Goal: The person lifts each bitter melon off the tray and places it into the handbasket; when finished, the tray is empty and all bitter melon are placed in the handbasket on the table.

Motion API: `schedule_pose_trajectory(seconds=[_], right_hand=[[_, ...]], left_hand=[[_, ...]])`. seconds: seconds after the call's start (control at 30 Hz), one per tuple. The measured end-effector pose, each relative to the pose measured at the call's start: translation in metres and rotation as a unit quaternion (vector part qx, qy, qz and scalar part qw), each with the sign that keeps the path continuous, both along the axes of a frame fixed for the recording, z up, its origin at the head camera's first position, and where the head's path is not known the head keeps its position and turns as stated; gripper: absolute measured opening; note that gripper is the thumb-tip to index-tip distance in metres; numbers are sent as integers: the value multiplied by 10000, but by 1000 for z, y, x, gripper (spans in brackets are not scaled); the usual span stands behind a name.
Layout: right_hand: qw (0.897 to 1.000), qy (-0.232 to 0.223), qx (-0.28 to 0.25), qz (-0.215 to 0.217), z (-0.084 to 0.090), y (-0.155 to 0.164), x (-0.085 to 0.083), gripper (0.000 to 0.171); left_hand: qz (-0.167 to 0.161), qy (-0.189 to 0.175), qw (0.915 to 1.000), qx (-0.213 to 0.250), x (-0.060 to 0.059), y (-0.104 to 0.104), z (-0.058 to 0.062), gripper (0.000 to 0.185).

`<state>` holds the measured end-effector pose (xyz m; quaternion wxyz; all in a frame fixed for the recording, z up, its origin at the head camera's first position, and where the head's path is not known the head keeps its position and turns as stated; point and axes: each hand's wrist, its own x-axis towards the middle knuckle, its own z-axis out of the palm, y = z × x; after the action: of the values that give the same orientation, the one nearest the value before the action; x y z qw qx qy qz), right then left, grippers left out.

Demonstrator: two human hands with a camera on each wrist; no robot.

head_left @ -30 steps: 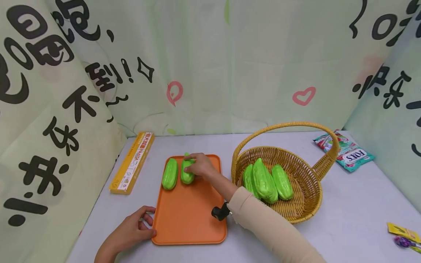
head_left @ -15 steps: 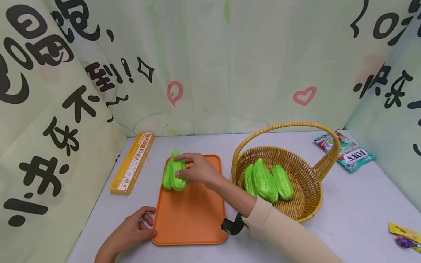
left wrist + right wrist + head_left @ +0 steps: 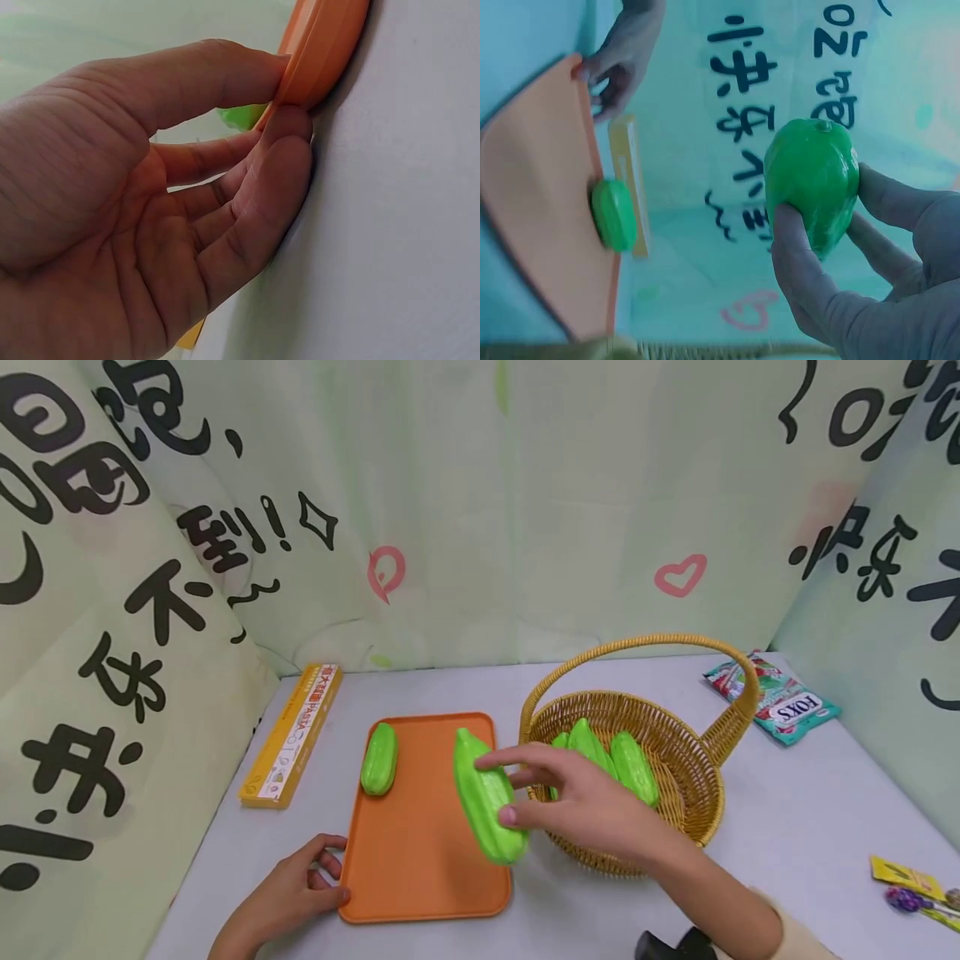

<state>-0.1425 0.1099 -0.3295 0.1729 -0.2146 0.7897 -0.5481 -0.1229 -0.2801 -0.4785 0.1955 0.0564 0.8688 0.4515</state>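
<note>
My right hand (image 3: 592,797) pinches a glossy green cucumber-like vegetable (image 3: 483,802) between thumb and fingers. It is held up over the right part of an orange tray (image 3: 420,860), tilted; the right wrist view shows its ridged, rounded end. A similar green vegetable (image 3: 379,758) lies at the tray's far left. At the near left corner my left hand (image 3: 288,885) grips the tray's edge; in the left wrist view its thumb (image 3: 225,79) is on the rim, with fingertips just beneath. Right of the tray, a wicker basket (image 3: 690,768) holds several more green vegetables, partly hidden behind my right hand.
A yellow pasta box (image 3: 292,735) lies left of the tray. At the back right, behind the basket's tall handle (image 3: 637,643), is a teal FOX'S candy bag (image 3: 795,710). A yellow packet (image 3: 907,877) and a purple lollipop (image 3: 906,899) lie at the right edge.
My right hand has lifted one green vegetable off the tray beside the other and carried it right and toward me. My left hand stays at the tray corner; the head view has shifted slightly.
</note>
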Motion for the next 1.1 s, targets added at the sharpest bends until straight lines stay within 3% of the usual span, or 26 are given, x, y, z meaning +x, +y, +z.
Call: schedule_pose_trajectory(seconds=[0.27, 0.4, 0.5, 0.8, 1.1], right_hand=[[9942, 658, 567, -640, -1, 87, 12, 44], [9884, 765, 880, -976, -7, 124, 4, 45], [9883, 716, 799, -1081, -18, 144, -9, 46], [9936, -107, 488, -1017, -62, 162, -47, 55], [9934, 48, 725, -886, -71, 161, -62, 53]], left_hand=[[-103, 85, 9999, 76, 1, -1, 0, 63], [-144, 185, 9997, 80, 1, 0, 0, 62], [-112, 168, 9998, 85, 0, 0, 1, 62], [-101, 79, 9999, 77, 1, -3, 0, 62], [-37, 26, 9999, 133, -1, -1, 0, 63]])
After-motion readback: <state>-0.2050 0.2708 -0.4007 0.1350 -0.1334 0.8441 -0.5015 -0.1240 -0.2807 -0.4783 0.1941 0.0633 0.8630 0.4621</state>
